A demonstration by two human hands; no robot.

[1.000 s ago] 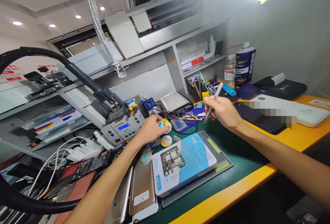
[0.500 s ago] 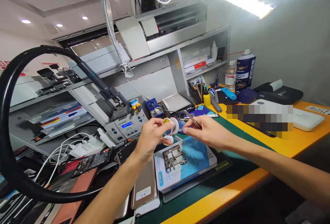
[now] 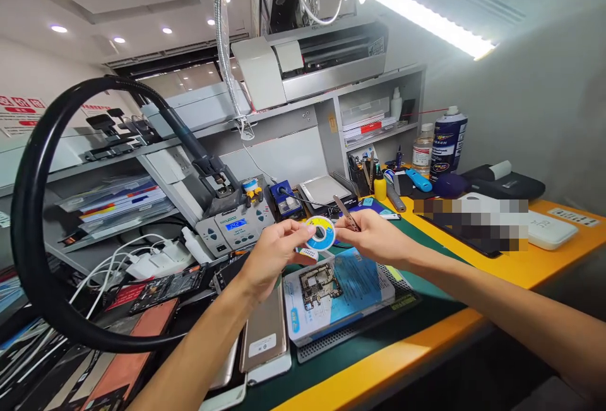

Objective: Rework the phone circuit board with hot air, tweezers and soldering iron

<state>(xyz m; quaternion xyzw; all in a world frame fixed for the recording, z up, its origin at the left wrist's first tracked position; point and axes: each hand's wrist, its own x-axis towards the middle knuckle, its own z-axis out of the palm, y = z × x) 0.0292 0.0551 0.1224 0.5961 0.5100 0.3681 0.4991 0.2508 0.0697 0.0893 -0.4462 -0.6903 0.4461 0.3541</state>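
Left hand (image 3: pixel 269 262) grips the small spool (image 3: pixel 320 233) firmly at its rim, right hand (image 3: pixel 376 238) pinching steel tweezers (image 3: pixel 346 214) just beside it for steady, controlled work.

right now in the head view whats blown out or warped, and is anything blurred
In the head view, the light strip is blown out with a glow on the wall around it; the wide lens stretches the left forearm and right forearm toward the lower corners; a pixelated patch hides what lies on the yellow bench; the solder spool and tweezers look sharp.
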